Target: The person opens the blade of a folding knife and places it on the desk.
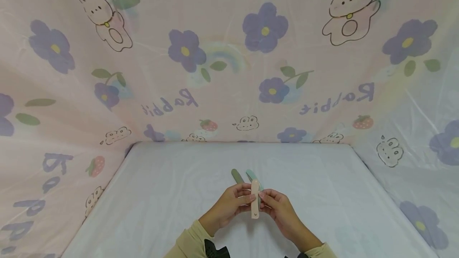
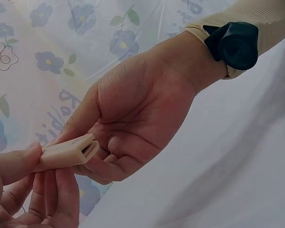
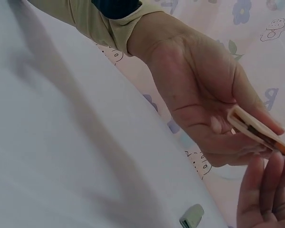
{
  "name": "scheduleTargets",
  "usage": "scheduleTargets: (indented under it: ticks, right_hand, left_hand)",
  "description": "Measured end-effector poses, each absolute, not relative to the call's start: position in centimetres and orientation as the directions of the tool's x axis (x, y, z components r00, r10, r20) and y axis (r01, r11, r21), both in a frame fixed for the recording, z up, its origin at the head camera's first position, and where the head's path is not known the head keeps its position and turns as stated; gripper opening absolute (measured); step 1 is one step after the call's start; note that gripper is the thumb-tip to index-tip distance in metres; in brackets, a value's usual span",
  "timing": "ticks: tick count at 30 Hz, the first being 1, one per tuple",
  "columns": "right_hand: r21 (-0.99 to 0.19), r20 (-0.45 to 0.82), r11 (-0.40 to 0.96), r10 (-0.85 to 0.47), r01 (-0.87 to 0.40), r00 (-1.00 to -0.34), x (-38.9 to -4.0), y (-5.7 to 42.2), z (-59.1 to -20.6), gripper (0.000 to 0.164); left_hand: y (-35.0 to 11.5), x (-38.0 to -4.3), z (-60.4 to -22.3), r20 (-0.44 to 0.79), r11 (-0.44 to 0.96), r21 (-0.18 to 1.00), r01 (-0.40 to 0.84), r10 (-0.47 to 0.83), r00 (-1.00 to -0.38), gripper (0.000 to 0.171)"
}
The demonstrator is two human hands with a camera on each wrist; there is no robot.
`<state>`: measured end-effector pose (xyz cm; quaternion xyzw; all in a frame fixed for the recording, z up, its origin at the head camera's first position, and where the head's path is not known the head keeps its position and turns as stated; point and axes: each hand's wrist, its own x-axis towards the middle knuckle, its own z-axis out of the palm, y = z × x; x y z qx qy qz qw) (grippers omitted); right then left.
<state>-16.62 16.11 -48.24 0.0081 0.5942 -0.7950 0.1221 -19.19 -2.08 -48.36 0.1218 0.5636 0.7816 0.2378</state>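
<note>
Beige sleeves (image 1: 190, 239) enter from the near side. Left hand (image 1: 228, 207) and right hand (image 1: 281, 212) are both nearly closed, pinching one pink handle (image 1: 255, 209) between thumb and fingers, above the worktop (image 1: 172, 186). Its white surface stretches wide on both sides of the hands, up to the edges where a flowered cloth (image 1: 222, 11) rises. On this cloth one can read "Rabbit", running from right to left. Just beyond the hands lie a dark green piece (image 1: 237, 176) and a mint piece (image 1: 251, 174), partly hidden.
</note>
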Motion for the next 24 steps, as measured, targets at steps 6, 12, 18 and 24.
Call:
scheduleTargets:
  ticks: [6, 12, 18, 24]
  right_hand:
    - [-0.948, -0.158, -0.255, -0.143, 0.191, -0.977, -16.68, 15.86, -48.72, 0.021]
    - [-0.960, -0.152, -0.222, -0.104, 0.172, -0.983, -16.59, 15.76, -48.86, 0.026]
    - [-0.956, -0.174, -0.221, -0.097, 0.192, -0.980, -16.37, 15.89, -48.82, 0.027]
    - [-0.955, -0.189, -0.208, -0.122, 0.212, -0.974, -16.45, 16.13, -48.67, 0.023]
  left_hand:
    - [-1.92, -19.17, -48.49, -0.075, -0.267, 0.935, -0.233, 0.495, -0.866, 0.040]
    - [-1.84, -19.17, -48.67, -0.068, -0.276, 0.937, -0.214, 0.457, -0.887, 0.040]
    - [-1.77, -19.26, -48.81, -0.068, -0.252, 0.948, -0.196, 0.441, -0.895, 0.038]
    - [-1.78, -19.00, -48.64, -0.097, -0.175, 0.962, -0.207, 0.491, -0.866, 0.035]
